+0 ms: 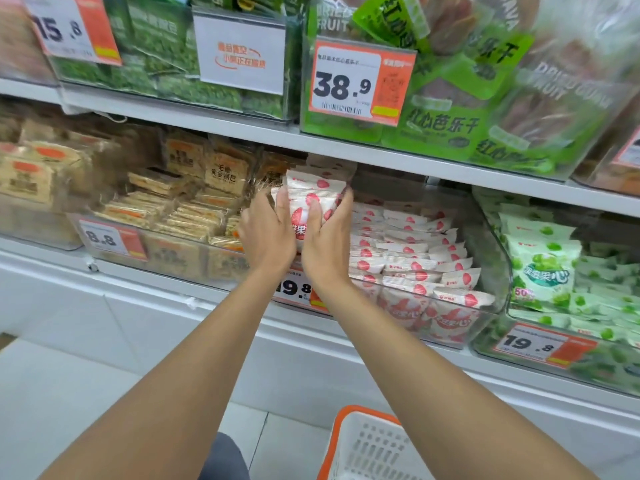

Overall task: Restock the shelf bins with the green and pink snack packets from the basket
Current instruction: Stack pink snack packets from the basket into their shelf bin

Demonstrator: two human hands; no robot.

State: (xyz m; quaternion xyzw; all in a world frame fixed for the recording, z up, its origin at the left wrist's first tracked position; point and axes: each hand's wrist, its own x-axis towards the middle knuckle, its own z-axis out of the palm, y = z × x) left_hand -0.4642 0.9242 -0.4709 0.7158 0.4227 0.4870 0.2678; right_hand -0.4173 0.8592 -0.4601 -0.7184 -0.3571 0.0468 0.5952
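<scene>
We grip the pink packets [313,199] between left hand [266,233] and right hand [327,244] — thumbs in front. The basket [367,445] sits at 6 o'clock.

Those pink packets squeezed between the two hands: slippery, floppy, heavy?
Probably slippery: the pink packets look glossy, and the left hand and right hand clamp the stack from both sides. Likely light and puffy; they bulge like pillows.

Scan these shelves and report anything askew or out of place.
One thing: on the upper shelf a green packet sits tilted, poking out above the 38.9 price tag, while those below it face forward. The pink packets in the lower bin lie in even rows.
</scene>
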